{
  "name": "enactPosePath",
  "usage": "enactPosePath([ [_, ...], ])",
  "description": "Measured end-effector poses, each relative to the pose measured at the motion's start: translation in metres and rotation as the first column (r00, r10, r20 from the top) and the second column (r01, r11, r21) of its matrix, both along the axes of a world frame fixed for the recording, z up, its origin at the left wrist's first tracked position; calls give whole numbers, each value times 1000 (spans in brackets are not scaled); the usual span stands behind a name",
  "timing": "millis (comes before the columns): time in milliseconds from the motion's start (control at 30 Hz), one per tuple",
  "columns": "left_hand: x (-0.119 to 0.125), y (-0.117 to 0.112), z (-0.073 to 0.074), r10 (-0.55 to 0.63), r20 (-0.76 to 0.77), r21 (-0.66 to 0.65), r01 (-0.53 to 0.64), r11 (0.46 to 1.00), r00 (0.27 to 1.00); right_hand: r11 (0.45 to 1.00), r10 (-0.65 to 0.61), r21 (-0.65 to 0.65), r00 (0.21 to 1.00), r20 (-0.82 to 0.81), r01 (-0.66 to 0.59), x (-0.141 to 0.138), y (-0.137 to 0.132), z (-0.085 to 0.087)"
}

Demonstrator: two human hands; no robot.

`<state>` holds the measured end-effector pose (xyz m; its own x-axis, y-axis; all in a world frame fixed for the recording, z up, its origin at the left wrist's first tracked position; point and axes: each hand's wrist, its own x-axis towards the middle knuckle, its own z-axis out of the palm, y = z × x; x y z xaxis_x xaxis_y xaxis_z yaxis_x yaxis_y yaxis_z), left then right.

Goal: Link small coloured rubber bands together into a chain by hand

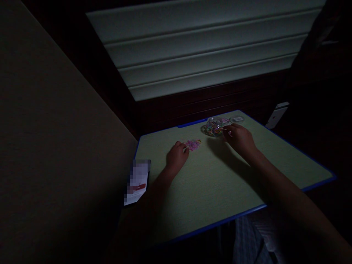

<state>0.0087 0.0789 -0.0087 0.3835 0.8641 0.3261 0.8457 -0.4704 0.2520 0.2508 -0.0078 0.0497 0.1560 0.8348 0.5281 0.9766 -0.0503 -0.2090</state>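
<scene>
My left hand rests low over the table with its fingertips pinched together at the edge of a small pile of pink and purple bands. Something pale and tiny shows at those fingertips, too small to name. My right hand is raised beside a clear round container that holds bands of several colours. Its thumb and fingers are closed, and a small pale, thin thing sticks out from them toward the container.
A clear lid with a label lies right of the container. The pale table has a blue rim. A phone with a lit screen is at the left edge. Behind stand a slatted panel and, at right, a white box. The room is dim.
</scene>
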Motion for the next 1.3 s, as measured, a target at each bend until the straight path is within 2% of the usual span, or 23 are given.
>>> enactPosePath([
  [133,-1,1,-1,-2,-51,17,3,1000,999,1000,-1,-1,1000,1,1,1,0,-1],
  [433,0,-5,2,9,-40,97,-5,995,999,996,57,-74,998,24,-55,-7,0,0],
  [567,2,-12,7,-1,-11,158,3,987,1000,987,134,-94,990,46,-129,-14,3,-6],
  [667,3,-16,9,-57,-47,210,65,975,997,971,226,-92,973,50,-221,-20,6,-14],
  [800,4,-20,8,-177,-153,337,220,916,972,931,352,-104,936,-9,-351,-29,7,-20],
  [967,3,-23,5,-323,-263,444,412,796,909,835,511,-55,808,-293,-548,-36,6,-23],
  [1133,3,-23,3,-345,-318,532,467,707,883,797,544,-38,745,-386,-602,-40,6,-26],
  [1300,4,-22,1,-346,-330,554,477,682,878,797,550,-24,742,-383,-603,-38,9,-28],
])
